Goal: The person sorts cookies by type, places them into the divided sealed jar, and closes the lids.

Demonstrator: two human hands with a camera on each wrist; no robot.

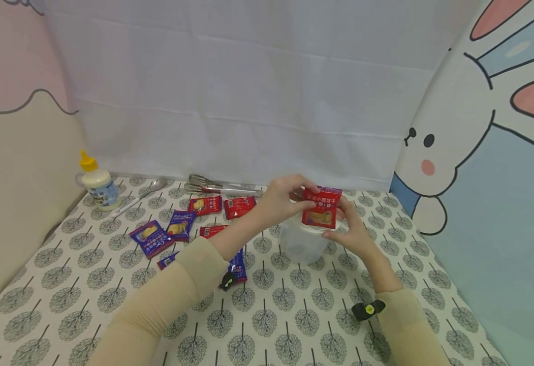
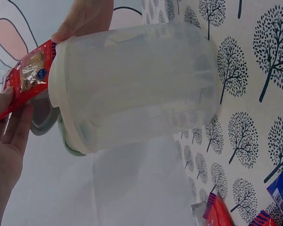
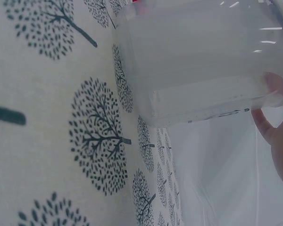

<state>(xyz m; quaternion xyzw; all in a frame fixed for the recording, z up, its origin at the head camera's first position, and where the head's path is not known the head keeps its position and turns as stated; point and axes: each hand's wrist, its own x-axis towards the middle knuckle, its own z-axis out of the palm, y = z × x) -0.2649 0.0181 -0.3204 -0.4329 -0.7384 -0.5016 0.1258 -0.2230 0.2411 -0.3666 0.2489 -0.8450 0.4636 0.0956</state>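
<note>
The red biscuit packet (image 1: 321,207) stands roughly upright at the open mouth of the clear jar (image 1: 299,244), just above the rim and not down inside. My left hand (image 1: 286,198) pinches it by one side, thumb on the printed face and fingers behind; my right hand (image 1: 352,230) grips the jar near its top edge, and whether those fingers also touch the packet I cannot tell. I judge the step in hand to be bringing this packet to the jar; the next move seems to call for tipping it over the opening, lowering it past the rim and loosening my left pinch, while my right hand keeps the jar from sliding. To the left, other red packets (image 1: 205,205) and blue packets (image 1: 151,238) lie scattered on the patterned tablecloth (image 1: 271,305), some partly hidden by my sleeve. Behind them are metal utensils (image 1: 240,191); farther left lies a spoon (image 1: 134,202), just beside a yellow-capped bottle (image 1: 103,190). A white cloth (image 1: 248,91) hangs at the back.
</note>
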